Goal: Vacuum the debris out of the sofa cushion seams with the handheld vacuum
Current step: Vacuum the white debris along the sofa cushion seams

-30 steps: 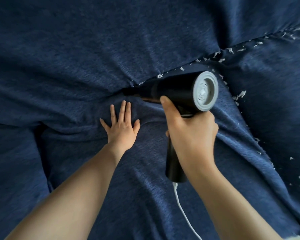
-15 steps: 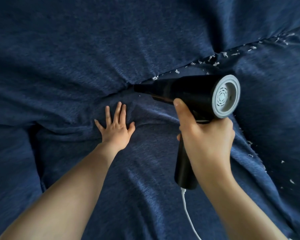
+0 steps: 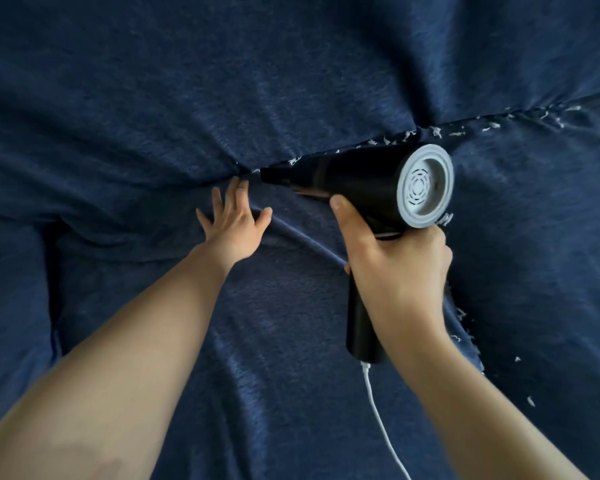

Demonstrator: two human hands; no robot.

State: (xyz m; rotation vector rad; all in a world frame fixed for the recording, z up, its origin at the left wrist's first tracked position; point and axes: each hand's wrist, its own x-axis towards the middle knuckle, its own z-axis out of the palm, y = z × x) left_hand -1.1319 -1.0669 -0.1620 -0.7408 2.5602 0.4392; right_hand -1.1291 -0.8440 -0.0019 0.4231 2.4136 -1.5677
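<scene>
Head view: right hand (image 3: pixel 400 271) grips handheld vacuum (image 3: pixel 361 181), nozzle at the seam (image 3: pixel 326 155); left hand (image 3: pixel 234 223) flat, pressing cushion (image 3: pixel 257 323). Seam looks clean leftward; white debris (image 3: pixel 492 126) remains toward sofa's right edge.

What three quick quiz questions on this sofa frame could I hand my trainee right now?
1. True or false: the left hand lies flat on the seat cushion, fingers straight.
2. Which hand grips the handheld vacuum? A) left B) right C) both
3. Fill in: the white debris still in the seam lies to the ___ of the nozzle tip.

Key: 1 true; 2 B; 3 right.
</scene>
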